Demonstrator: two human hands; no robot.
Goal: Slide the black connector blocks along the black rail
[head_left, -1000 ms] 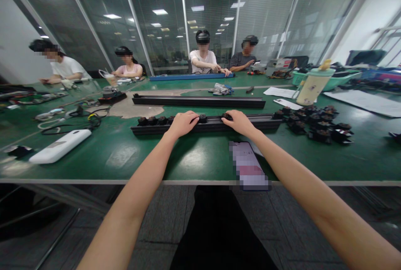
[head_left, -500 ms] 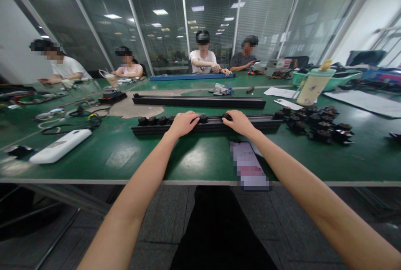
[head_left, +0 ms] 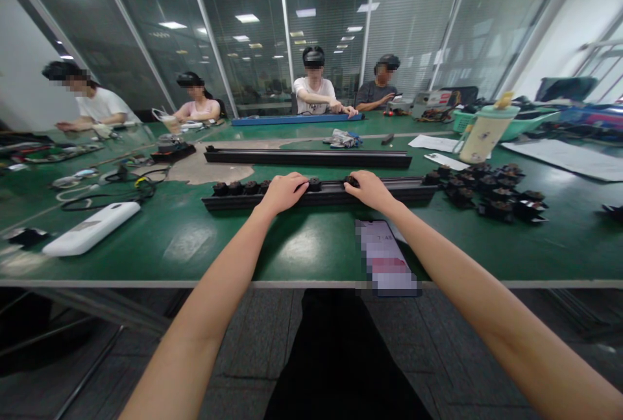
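Note:
A long black channel rail [head_left: 321,197] lies across the table in front of me. Its left part carries a row of small round black modules [head_left: 235,188]. My left hand [head_left: 285,193] is closed over the rail's middle, and its fingertips come close to one more black module [head_left: 315,184]. Just right of that, my right hand [head_left: 370,189] has its fingers closed on a small black module [head_left: 351,181] in the channel. The undersides of both hands' fingers are partly hidden.
Loose black modules [head_left: 501,189] are heaped to the right. Behind runs a second black rail [head_left: 306,158]. A phone [head_left: 387,258] lies at the front edge, a white case [head_left: 92,228] at left, a bottle [head_left: 488,134] at right. Several people sit opposite, one with hands on a blue rail [head_left: 296,120].
Both hands keep practically the same places on the rail. The view has shifted very slightly.

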